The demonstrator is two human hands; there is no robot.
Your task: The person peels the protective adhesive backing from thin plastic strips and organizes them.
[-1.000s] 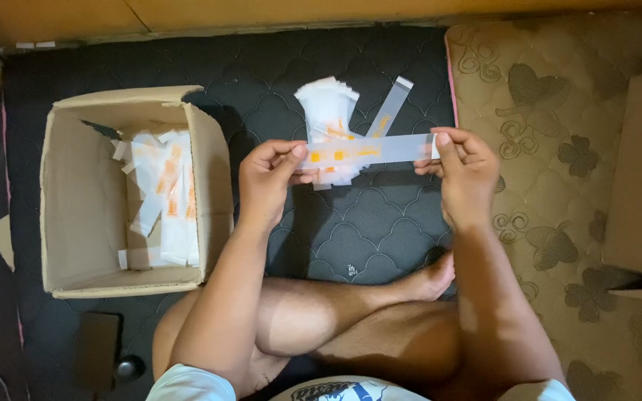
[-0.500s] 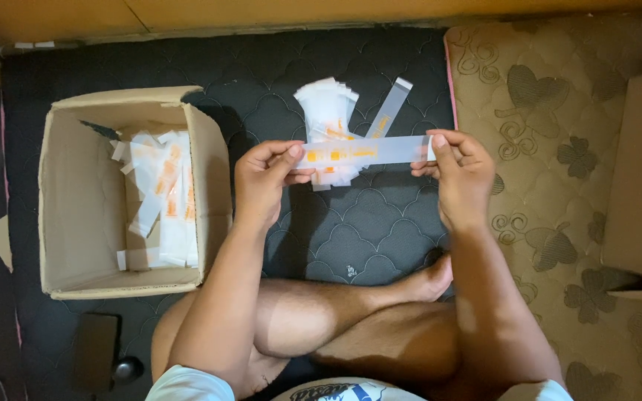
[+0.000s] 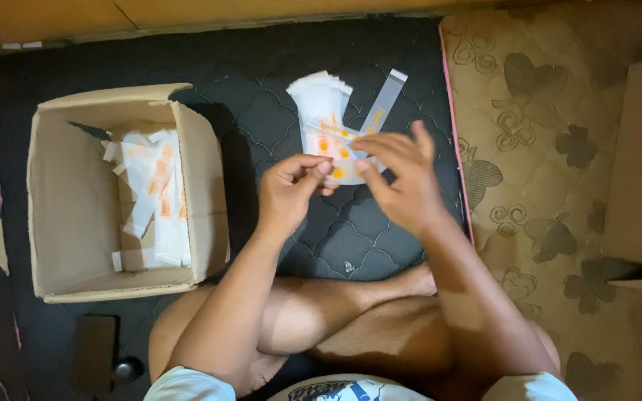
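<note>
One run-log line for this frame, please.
left hand pinching packet | right hand fingertips on same packet | stack behind | open box left

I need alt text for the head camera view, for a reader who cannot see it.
Seen from above, a seated person's left hand and right hand meet over a small white packet with orange marks, above a dark quilted mat. More white packets lie fanned out behind. An open cardboard box at left holds similar packets.

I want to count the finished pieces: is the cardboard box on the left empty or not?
Not empty. The open cardboard box holds a loose heap of white packets with orange marks along its right side.
</note>
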